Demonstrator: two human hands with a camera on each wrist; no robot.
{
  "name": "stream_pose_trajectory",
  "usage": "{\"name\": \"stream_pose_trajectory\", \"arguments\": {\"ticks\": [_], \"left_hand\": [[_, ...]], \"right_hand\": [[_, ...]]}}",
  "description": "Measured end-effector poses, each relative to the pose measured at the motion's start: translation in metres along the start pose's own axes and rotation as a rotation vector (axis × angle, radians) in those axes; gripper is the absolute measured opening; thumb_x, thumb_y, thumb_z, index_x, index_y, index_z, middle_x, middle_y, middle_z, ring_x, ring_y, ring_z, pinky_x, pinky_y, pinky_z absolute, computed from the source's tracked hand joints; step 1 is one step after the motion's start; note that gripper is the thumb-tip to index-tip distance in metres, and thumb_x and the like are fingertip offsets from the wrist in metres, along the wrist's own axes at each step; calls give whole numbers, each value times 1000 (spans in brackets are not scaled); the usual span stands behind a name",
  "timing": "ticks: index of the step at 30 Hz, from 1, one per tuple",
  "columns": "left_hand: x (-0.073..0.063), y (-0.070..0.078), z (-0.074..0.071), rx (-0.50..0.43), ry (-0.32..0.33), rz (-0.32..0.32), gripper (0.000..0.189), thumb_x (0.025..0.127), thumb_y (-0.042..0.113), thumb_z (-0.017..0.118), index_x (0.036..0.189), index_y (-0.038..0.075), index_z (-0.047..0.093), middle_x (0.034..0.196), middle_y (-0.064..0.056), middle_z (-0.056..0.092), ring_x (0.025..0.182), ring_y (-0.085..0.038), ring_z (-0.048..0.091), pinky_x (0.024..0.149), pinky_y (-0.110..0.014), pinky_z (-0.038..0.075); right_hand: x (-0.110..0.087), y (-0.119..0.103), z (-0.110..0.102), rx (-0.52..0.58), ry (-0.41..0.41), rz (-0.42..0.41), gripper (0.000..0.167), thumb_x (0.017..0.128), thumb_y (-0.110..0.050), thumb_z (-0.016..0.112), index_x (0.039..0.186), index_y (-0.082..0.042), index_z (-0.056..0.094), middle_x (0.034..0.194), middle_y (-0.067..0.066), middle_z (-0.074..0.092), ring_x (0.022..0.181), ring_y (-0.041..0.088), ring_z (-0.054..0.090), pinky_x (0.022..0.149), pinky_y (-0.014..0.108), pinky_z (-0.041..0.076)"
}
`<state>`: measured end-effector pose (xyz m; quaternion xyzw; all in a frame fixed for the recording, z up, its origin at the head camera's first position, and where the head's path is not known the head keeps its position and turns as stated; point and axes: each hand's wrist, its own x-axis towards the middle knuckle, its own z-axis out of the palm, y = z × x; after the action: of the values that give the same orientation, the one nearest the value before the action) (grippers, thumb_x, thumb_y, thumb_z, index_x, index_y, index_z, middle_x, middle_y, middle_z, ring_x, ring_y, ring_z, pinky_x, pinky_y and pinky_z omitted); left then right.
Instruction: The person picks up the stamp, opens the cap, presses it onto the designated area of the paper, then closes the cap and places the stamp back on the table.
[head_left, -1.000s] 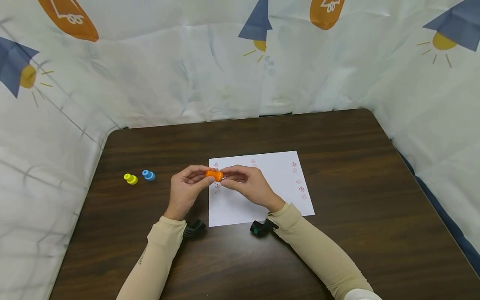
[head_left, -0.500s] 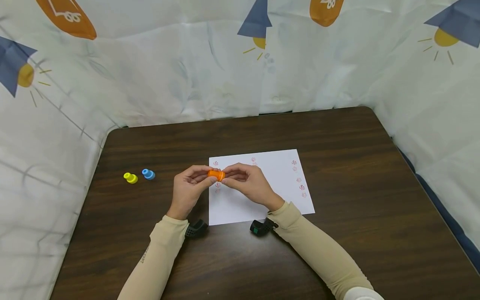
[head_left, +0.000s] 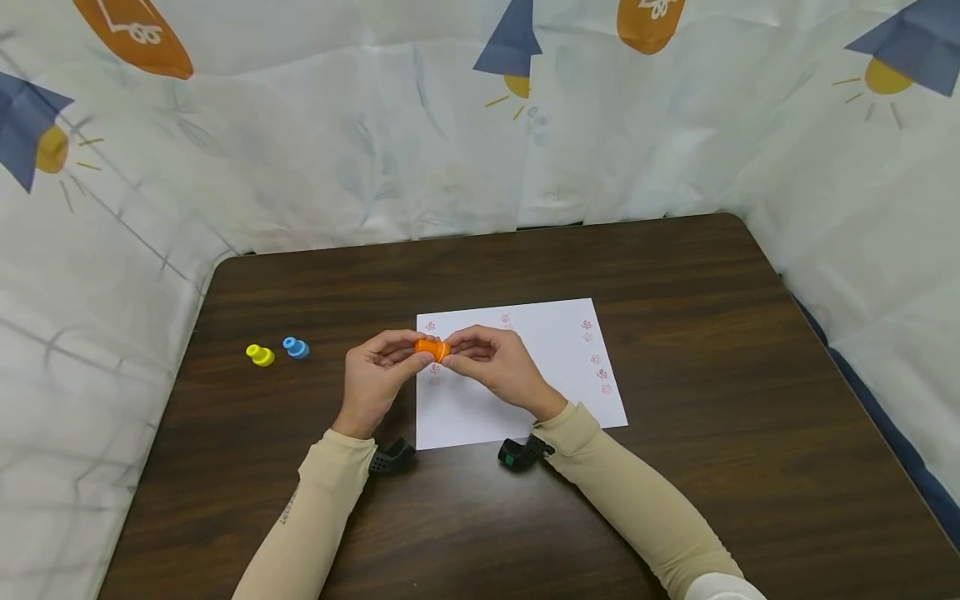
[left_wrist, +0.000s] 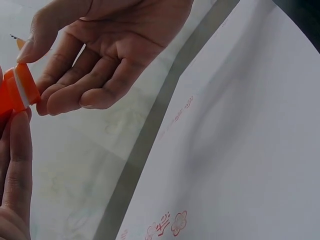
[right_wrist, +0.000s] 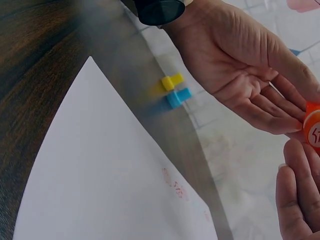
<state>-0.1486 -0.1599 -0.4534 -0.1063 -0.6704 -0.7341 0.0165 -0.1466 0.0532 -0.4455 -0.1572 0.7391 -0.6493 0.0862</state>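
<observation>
Above the left part of a white sheet of paper (head_left: 510, 408), both hands hold a small orange stamp (head_left: 431, 350) lying on its side. My left hand (head_left: 375, 379) pinches its body between thumb and fingers. At the other end, my right hand (head_left: 502, 371) pinches the stamp with thumb and fingertips. A pale ring runs round the stamp (left_wrist: 19, 87) in the left wrist view. Its round end bears a dark red mark in the right wrist view, partly cut off by the frame edge. Small red flower and character prints (head_left: 602, 375) dot the paper's sides and top.
A yellow stamp (head_left: 260, 356) and a blue stamp (head_left: 296, 347) stand close together left of the paper on the dark wooden table (head_left: 675, 292). White patterned cloth (head_left: 337, 150) hangs behind and beside the table.
Both hands have kept their grip on the orange stamp. The left hand and stamp shifted slightly right, then held nearly still.
</observation>
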Motion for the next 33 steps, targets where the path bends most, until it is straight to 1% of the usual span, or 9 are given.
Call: {"name": "stream_pose_trajectory", "arguments": {"ticks": [5, 9, 13, 17, 23, 28, 29, 33], "left_hand": [[1, 1, -3, 11, -16, -1, 33, 84, -8, 79, 114, -15, 67, 103, 12, 80, 96, -7, 78, 88, -25, 63], [2, 3, -5, 30, -29, -4, 34, 84, -6, 80, 114, -15, 68, 103, 12, 80, 97, -8, 78, 88, -25, 63], [1, 3, -9, 83, -33, -31, 36, 85, -1, 82, 116, -12, 69, 103, 15, 78, 96, -6, 77, 87, -23, 63], [-3, -1, -14, 136, -42, -69, 36, 85, 2, 83, 116, -9, 70, 104, 16, 77, 96, -4, 76, 87, -21, 62], [-8, -7, -21, 172, -86, -122, 37, 84, 7, 85, 116, -5, 71, 103, 15, 76, 95, -6, 76, 86, -21, 63], [-9, -8, -26, 204, -147, -148, 37, 84, 10, 86, 116, -2, 73, 104, 15, 77, 98, -5, 76, 88, -21, 62], [-8, -8, -27, 208, -161, -155, 37, 84, 11, 86, 116, -1, 73, 105, 14, 77, 98, -5, 76, 89, -21, 62], [-8, -7, -27, 273, -213, -179, 34, 85, 16, 86, 115, 4, 75, 113, -6, 79, 100, -4, 76, 91, -19, 61]], "right_hand": [[0, -1, -3, -22, -6, 14, 25, 94, -14, 76, 117, -5, 73, 112, 15, 77, 97, 17, 77, 86, 28, 65], [-1, 0, -6, -43, 6, 15, 24, 94, -14, 77, 116, -6, 73, 112, 14, 77, 98, 17, 77, 86, 28, 65], [-2, -1, -9, -56, 14, 13, 23, 94, -15, 77, 116, -7, 74, 113, 12, 77, 98, 17, 76, 86, 27, 65], [-2, -2, -12, -59, 15, 9, 23, 94, -16, 77, 115, -7, 74, 112, 12, 77, 97, 16, 76, 85, 27, 64], [-6, -3, -15, -47, 21, -3, 22, 94, -14, 77, 115, -7, 73, 110, 13, 77, 97, 16, 76, 85, 27, 64], [-9, -2, -17, -52, 31, -13, 23, 94, -13, 77, 115, -5, 73, 110, 14, 77, 97, 17, 75, 85, 26, 64], [-9, -2, -18, -56, 34, -14, 23, 94, -13, 77, 115, -5, 73, 111, 14, 77, 97, 18, 75, 85, 26, 64], [-11, -2, -21, -69, 41, -15, 23, 94, -14, 76, 115, -6, 73, 111, 13, 76, 99, 21, 75, 85, 26, 64]]}}
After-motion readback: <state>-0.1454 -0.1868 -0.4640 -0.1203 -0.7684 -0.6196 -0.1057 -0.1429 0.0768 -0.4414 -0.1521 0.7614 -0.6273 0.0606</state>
